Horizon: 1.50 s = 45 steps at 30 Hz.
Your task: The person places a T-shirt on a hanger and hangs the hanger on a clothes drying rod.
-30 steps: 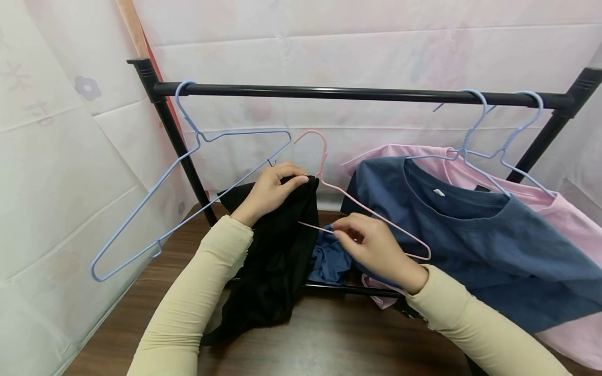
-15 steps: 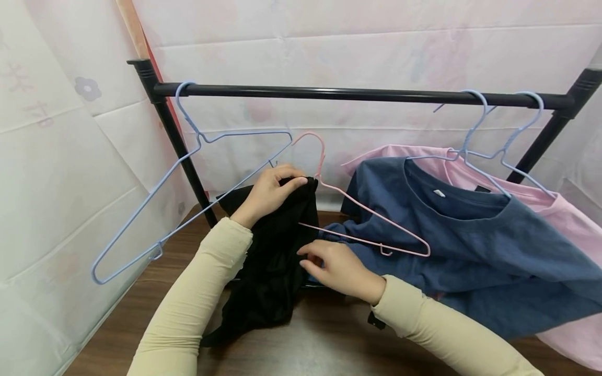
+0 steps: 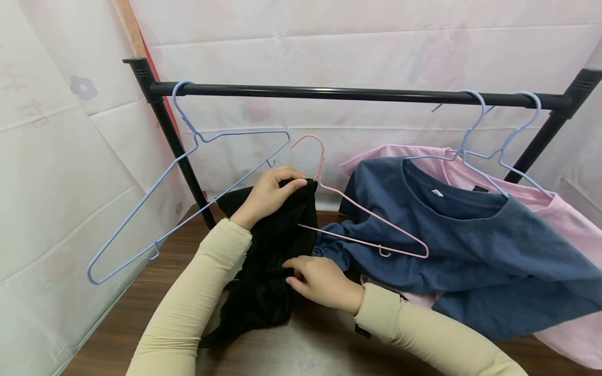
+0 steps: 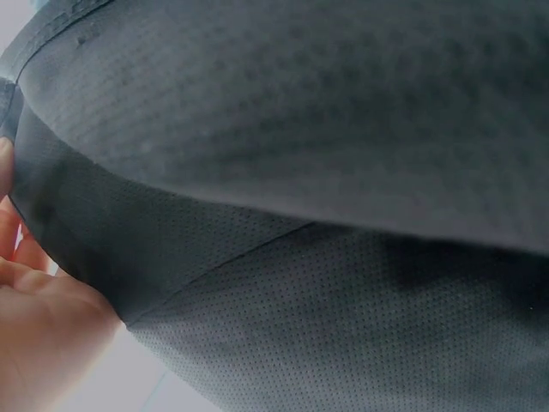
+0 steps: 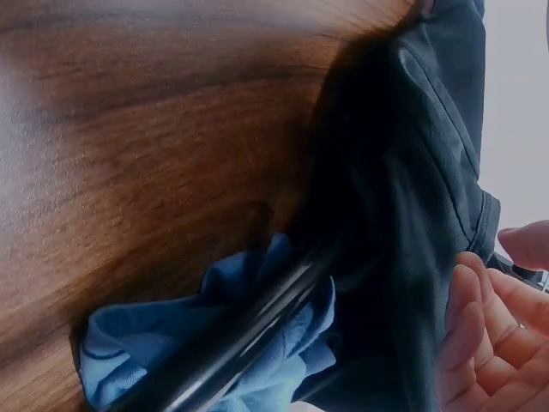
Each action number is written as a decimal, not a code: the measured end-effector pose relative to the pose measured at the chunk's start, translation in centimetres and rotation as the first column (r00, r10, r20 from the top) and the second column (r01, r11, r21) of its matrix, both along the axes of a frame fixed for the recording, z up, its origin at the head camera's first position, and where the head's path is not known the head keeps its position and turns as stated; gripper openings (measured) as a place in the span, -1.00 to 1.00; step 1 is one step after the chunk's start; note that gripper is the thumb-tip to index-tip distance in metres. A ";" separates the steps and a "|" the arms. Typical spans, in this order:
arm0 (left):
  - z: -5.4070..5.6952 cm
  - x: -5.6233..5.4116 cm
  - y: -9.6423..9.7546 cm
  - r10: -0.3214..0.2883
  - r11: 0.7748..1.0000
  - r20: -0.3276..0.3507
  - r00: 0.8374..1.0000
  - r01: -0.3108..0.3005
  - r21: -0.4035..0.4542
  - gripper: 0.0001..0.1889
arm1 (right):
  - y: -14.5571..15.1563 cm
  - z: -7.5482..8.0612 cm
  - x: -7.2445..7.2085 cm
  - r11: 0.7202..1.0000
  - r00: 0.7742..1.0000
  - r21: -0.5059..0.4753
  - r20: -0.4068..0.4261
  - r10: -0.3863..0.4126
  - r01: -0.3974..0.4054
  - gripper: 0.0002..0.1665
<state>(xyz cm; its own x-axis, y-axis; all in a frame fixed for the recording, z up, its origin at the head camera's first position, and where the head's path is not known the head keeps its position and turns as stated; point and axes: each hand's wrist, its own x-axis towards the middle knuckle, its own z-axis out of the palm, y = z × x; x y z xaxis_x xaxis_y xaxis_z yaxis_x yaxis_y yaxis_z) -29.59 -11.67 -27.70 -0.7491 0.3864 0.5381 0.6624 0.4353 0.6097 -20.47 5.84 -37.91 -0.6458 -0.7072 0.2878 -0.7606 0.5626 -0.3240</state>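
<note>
In the head view, my left hand (image 3: pixel 271 192) pinches the top edge of a black garment (image 3: pixel 263 292) beside the neck of a pink wire hanger (image 3: pixel 322 155). One half of this hanger is hidden inside the garment; the other half sticks out bare to the right. Perforated black cloth fills the left wrist view, with the left hand (image 4: pixel 51 335) at its edge. Below the pink hanger, my right hand (image 3: pixel 326 282) is at the garment's right side, thumb and forefinger apart. The right wrist view has the right hand's fingers (image 5: pixel 467 296) loosely bent close to the cloth.
A black rail (image 3: pixel 305 92) spans the back. An unused blue hanger (image 3: pixel 189 123) hangs at its left end. On the right hang a blue T-shirt (image 3: pixel 451 240) and a pink top (image 3: pixel 569 230). A lower bar (image 5: pixel 249 335) crosses over the wooden table (image 5: pixel 154 172).
My right hand has let go of the pink hanger's lower bar and moved down and left to the black garment. The left hand keeps its grip in nearly the same place.
</note>
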 end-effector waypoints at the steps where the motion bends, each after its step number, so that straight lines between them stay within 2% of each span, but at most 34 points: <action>1: 0.0 0.0 0.0 0.002 1.000 0.001 1.000 -0.002 -0.001 -0.79 | -0.1 0.0 0.0 1.000 1.000 0.001 0.000 0.001 -0.001 -0.62; 12: -0.2 0.1 -0.2 0.005 1.000 0.019 1.000 -0.005 0.013 -0.79 | -1.1 -0.3 0.4 1.000 0.999 0.015 -0.037 -0.015 0.016 -0.72; 22: -0.4 0.2 -0.5 0.005 1.000 0.030 1.000 -0.006 0.027 -0.79 | -0.8 -0.9 0.2 0.997 0.999 0.054 -0.005 -0.052 0.052 -0.80; 30: -0.7 0.1 -0.5 0.002 1.000 0.025 1.000 -0.002 0.026 -0.78 | -0.6 -1.2 -0.2 0.998 0.999 0.028 0.001 -0.050 0.050 -0.89; 33: -0.6 0.0 -0.6 0.003 1.000 0.023 1.000 -0.003 0.029 -0.78 | -0.4 -0.9 -0.2 0.999 0.999 -0.010 0.017 -0.050 0.050 -0.89; 38: -0.5 0.0 -0.7 0.004 0.999 0.020 1.000 -0.005 0.038 -0.78 | 0.5 0.3 -0.3 0.990 0.997 -0.132 0.064 -0.037 0.045 -0.88; 45: -0.4 -0.1 -0.8 0.020 0.999 0.030 0.999 -0.022 0.049 -0.77 | 3.0 2.1 -0.5 0.938 0.980 -0.332 0.199 -0.032 0.098 -0.91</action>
<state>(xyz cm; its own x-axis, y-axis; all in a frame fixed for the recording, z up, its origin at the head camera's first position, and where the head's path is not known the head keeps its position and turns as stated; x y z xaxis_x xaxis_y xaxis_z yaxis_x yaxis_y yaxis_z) -29.73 -12.49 -28.10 -0.7726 0.3441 0.5336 0.6349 0.4177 0.6499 -20.99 8.80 -35.77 -0.7526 -0.5436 0.3717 -0.6327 0.4407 -0.6367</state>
